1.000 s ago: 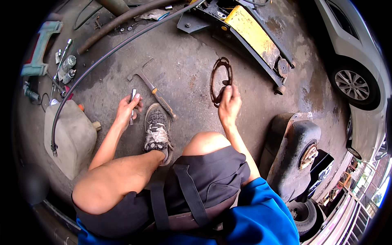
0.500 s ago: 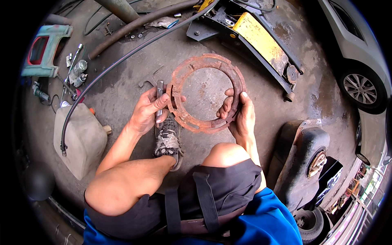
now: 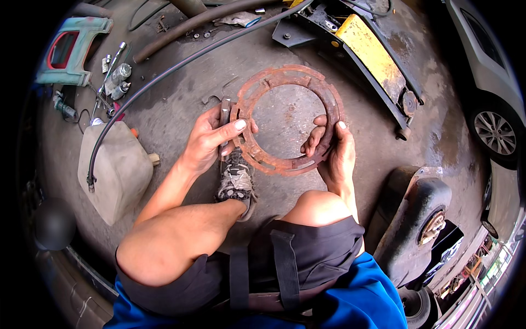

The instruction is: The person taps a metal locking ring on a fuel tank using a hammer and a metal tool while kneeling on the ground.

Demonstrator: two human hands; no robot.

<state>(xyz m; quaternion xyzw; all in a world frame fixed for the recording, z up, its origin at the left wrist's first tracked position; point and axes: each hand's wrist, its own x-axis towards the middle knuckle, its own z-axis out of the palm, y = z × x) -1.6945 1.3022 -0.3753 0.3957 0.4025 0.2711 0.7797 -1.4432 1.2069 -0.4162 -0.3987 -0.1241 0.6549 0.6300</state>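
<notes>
A rusty, slotted metal ring (image 3: 332,104) is held up between my hands over the concrete floor. My left hand (image 3: 205,140) grips a short steel bar (image 3: 225,111) upright, and its thumb presses on the ring's left edge. On the other side, my right hand (image 3: 338,159) has the ring pinched, with the thumb on the outer edge and curled fingers showing through the opening. Behind the bar, a thin bent metal hook (image 3: 211,98) lies on the floor, partly hidden. My shoe (image 3: 236,178) is below the ring.
A yellow and black floor jack (image 3: 372,55) stands ahead right. A black tank (image 3: 408,219) lies at right, near a silver car (image 3: 482,60). At left are a whitish plastic container (image 3: 118,170), tools, bottles and a green stool (image 3: 82,27). A dark hose (image 3: 181,66) arches across.
My left thumb has moved right, from beside the ring onto its edge. The ring stays in both hands. The whole view has shifted slightly, so the surroundings appear farther right.
</notes>
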